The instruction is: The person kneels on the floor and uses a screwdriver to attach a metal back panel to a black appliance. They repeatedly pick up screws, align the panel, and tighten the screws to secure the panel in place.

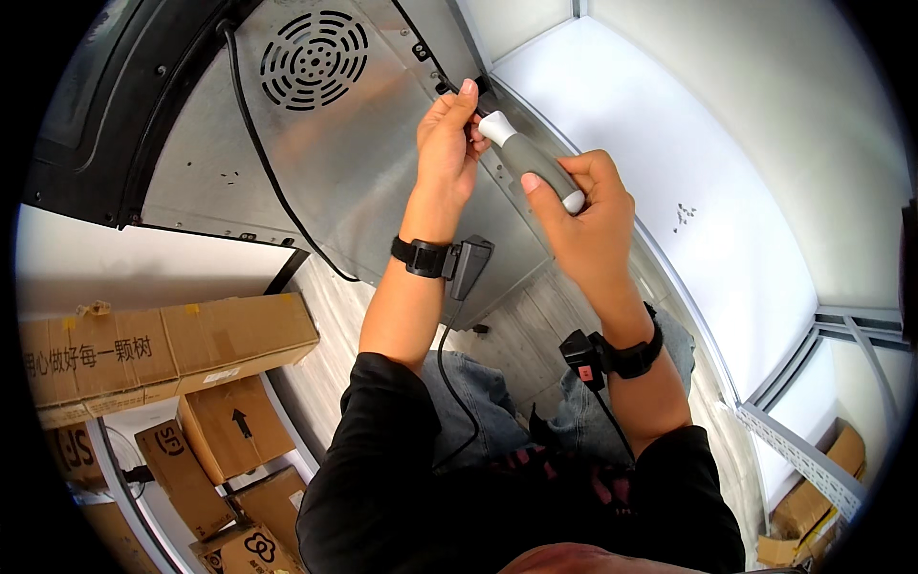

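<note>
A screwdriver (528, 158) with a grey handle and white ends slants toward the edge of a large metal panel (335, 182). My right hand (595, 215) is closed round the rear of its handle, thumb on one side and fingers on the other. Farther forward, my left hand (446, 148) is closed at the dark shaft, its thumb pointing up beside the panel's edge. The screwdriver's tip is hidden behind the left fingers. Round vent slots (315, 60) pierce the panel, and a black cable (251, 134) hangs across it.
Small dark pieces (685, 216) lie on a white shelf (631, 124) at right. Cardboard boxes (239, 340) are stacked on a rack at lower left, with more cardboard (813, 488) at lower right. Wired devices (469, 266) are strapped to both my wrists.
</note>
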Motion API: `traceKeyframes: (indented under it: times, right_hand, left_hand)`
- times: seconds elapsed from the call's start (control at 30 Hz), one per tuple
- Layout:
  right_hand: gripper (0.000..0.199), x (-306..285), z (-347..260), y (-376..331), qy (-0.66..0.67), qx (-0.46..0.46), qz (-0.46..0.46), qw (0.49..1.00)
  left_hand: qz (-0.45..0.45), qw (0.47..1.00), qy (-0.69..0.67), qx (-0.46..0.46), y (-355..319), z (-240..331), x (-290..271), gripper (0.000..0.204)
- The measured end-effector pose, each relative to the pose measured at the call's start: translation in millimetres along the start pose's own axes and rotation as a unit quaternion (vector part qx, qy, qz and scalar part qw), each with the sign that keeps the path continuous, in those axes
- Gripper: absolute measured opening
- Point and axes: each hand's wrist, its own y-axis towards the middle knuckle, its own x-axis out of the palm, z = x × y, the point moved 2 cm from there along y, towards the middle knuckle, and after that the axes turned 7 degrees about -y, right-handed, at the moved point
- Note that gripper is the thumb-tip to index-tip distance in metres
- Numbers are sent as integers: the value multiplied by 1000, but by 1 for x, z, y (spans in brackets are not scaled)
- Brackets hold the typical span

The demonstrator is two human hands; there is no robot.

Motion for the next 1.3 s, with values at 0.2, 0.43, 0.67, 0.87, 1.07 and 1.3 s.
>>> traceKeyframes:
  times: [0.2, 0.43, 0.67, 0.87, 1.07, 1.3]
  right_hand:
    - [32, -19, 16, 6, -19, 49, -55, 997]
    - [39, -77, 42, 11, -45, 158, -120, 979]
    - [27, -171, 56, 19, 69, 184, 73, 978]
    - [23, -202, 68, 22, 61, 161, 173, 970]
    - [27, -206, 75, 30, 68, 170, 188, 965]
    - [28, -216, 90, 37, 71, 179, 185, 964]
  left_hand:
    - [-39, 998, 50, 7, 1, -13, 3, 28]
    - [-111, 992, 65, 14, -12, -68, 52, 26]
    - [-182, 968, 141, -101, -7, -166, 82, 20]
    - [-290, 832, 473, -2, -7, -313, 68, 11]
    - [-308, 785, 535, 55, -14, -380, 73, 21]
    - [-275, 756, 587, 93, -24, -409, 79, 12]
